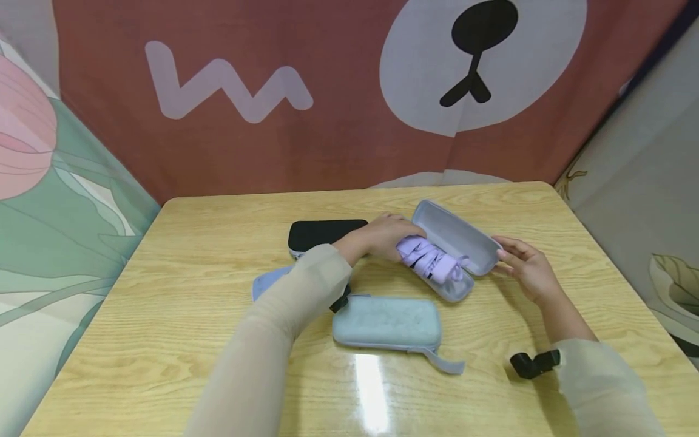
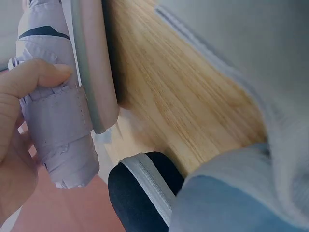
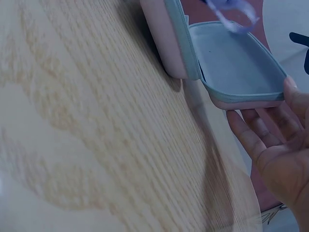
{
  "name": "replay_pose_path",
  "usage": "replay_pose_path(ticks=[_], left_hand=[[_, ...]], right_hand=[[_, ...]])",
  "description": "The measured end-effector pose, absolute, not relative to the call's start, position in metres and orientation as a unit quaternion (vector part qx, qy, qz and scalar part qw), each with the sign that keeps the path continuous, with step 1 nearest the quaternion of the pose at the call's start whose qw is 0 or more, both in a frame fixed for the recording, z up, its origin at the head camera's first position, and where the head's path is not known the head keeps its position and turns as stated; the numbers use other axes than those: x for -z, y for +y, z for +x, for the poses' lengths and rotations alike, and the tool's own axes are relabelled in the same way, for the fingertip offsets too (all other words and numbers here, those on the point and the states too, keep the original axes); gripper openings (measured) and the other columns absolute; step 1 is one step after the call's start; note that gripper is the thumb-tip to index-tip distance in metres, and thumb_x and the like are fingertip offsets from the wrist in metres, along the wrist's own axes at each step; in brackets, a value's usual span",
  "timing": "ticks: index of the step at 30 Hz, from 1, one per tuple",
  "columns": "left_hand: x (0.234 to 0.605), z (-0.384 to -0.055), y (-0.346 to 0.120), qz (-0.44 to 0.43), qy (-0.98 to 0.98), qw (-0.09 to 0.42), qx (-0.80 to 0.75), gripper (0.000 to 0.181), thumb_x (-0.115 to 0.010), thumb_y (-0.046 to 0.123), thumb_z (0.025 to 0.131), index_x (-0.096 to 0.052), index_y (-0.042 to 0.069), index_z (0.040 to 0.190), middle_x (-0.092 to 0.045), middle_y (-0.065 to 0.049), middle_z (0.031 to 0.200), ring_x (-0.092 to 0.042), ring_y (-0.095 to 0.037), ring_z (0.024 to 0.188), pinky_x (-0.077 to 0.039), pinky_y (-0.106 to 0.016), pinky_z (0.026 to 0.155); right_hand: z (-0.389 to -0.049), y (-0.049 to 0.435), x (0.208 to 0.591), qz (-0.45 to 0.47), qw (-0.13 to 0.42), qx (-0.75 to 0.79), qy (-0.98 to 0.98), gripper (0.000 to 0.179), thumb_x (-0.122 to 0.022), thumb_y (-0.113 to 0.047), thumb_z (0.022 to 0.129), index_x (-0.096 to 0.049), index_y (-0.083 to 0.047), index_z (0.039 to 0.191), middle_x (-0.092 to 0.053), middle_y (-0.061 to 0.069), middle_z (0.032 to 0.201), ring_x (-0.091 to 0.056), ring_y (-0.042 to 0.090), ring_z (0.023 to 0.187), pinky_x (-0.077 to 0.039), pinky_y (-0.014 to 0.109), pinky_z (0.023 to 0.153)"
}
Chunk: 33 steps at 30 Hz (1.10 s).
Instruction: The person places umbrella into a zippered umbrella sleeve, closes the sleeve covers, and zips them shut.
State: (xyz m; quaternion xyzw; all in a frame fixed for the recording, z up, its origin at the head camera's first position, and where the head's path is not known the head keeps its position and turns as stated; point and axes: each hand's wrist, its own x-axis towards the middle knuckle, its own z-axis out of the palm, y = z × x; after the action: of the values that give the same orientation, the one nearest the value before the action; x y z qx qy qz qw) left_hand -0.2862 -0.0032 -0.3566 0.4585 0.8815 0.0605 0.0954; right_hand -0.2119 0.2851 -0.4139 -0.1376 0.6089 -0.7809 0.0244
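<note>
A folded lavender umbrella [image 1: 422,254] lies along the lower half of an open zip case [image 1: 455,235], overlapping it in the head view. My left hand [image 1: 386,235] grips the umbrella near its far end; the left wrist view shows the thumb bent across the wrapped fabric [image 2: 58,113]. The umbrella's wrist loop hangs over the case's hinge side. On the right, my right hand [image 1: 526,267] pinches the rim of the raised lid [image 3: 239,65], thumb on the edge and fingers underneath. The case looks pinkish outside and grey inside.
A pale blue-green zip case [image 1: 388,321] with a strap lies closed in front. Behind the left forearm are a black case [image 1: 324,233] and a blue case [image 1: 269,281], both partly hidden. The wooden table [image 1: 218,237] meets a printed cloth at its back edge.
</note>
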Motion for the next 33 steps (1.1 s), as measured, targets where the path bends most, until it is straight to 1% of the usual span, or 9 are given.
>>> replay_pose_path(ticks=[4, 10, 13, 17, 22, 28, 33], left_hand=[[0.358, -0.288, 0.002, 0.452, 0.885, 0.103, -0.036, 0.057, -0.067, 0.022, 0.074, -0.043, 0.026, 0.125, -0.042, 0.009, 0.127, -0.032, -0.014, 0.115, -0.019, -0.033, 0.096], [0.357, -0.287, 0.01, 0.457, 0.883, 0.111, -0.013, 0.057, -0.068, 0.024, 0.074, -0.044, 0.025, 0.125, -0.044, 0.007, 0.126, -0.032, -0.014, 0.116, -0.022, -0.033, 0.094], [0.357, -0.287, 0.014, 0.462, 0.88, 0.114, 0.0, 0.057, -0.067, 0.024, 0.074, -0.043, 0.025, 0.126, -0.044, 0.006, 0.126, -0.033, -0.015, 0.116, -0.023, -0.033, 0.094], [0.36, -0.287, 0.019, 0.465, 0.877, 0.121, 0.014, 0.06, -0.067, 0.023, 0.074, -0.04, 0.025, 0.127, -0.042, 0.006, 0.127, -0.033, -0.016, 0.116, -0.02, -0.034, 0.097], [0.366, -0.287, 0.024, 0.481, 0.867, 0.127, 0.039, 0.062, -0.066, 0.019, 0.074, -0.038, 0.025, 0.129, -0.042, 0.004, 0.125, -0.033, -0.017, 0.115, -0.021, -0.033, 0.098], [0.37, -0.286, 0.029, 0.482, 0.863, 0.135, 0.064, 0.063, -0.064, 0.021, 0.076, -0.034, 0.025, 0.131, -0.038, 0.004, 0.129, -0.03, -0.018, 0.118, -0.02, -0.034, 0.098], [0.371, -0.286, 0.032, 0.479, 0.864, 0.138, 0.071, 0.063, -0.063, 0.022, 0.076, -0.033, 0.026, 0.131, -0.036, 0.005, 0.132, -0.027, -0.017, 0.12, -0.02, -0.034, 0.099]], right_hand=[[-0.213, 0.286, 0.415, -0.144, 0.023, 0.781, 0.607, 0.027, -0.047, 0.001, 0.086, -0.057, -0.004, 0.11, -0.06, 0.0, 0.102, -0.055, 0.01, 0.091, -0.048, 0.028, 0.069], [-0.214, 0.286, 0.411, -0.145, 0.02, 0.768, 0.623, 0.029, -0.047, 0.002, 0.086, -0.055, -0.002, 0.113, -0.059, -0.001, 0.103, -0.054, 0.01, 0.092, -0.048, 0.026, 0.07], [-0.215, 0.285, 0.409, -0.134, 0.02, 0.759, 0.636, 0.029, -0.048, -0.001, 0.086, -0.054, -0.002, 0.114, -0.057, -0.001, 0.103, -0.053, 0.009, 0.093, -0.048, 0.026, 0.071], [-0.215, 0.285, 0.406, -0.109, 0.028, 0.758, 0.643, 0.026, -0.049, -0.008, 0.087, -0.055, -0.005, 0.112, -0.055, -0.002, 0.103, -0.053, 0.01, 0.089, -0.048, 0.026, 0.07], [-0.216, 0.284, 0.406, -0.09, 0.05, 0.765, 0.636, 0.022, -0.046, -0.011, 0.089, -0.057, -0.009, 0.108, -0.054, -0.001, 0.101, -0.055, 0.011, 0.085, -0.048, 0.027, 0.07], [-0.219, 0.285, 0.411, -0.099, 0.085, 0.797, 0.59, 0.02, -0.044, -0.011, 0.09, -0.062, -0.011, 0.099, -0.059, 0.0, 0.094, -0.058, 0.014, 0.082, -0.048, 0.031, 0.069], [-0.22, 0.286, 0.413, -0.113, 0.121, 0.795, 0.583, 0.025, -0.038, -0.014, 0.093, -0.061, -0.013, 0.102, -0.061, 0.003, 0.094, -0.059, 0.015, 0.083, -0.048, 0.031, 0.071]])
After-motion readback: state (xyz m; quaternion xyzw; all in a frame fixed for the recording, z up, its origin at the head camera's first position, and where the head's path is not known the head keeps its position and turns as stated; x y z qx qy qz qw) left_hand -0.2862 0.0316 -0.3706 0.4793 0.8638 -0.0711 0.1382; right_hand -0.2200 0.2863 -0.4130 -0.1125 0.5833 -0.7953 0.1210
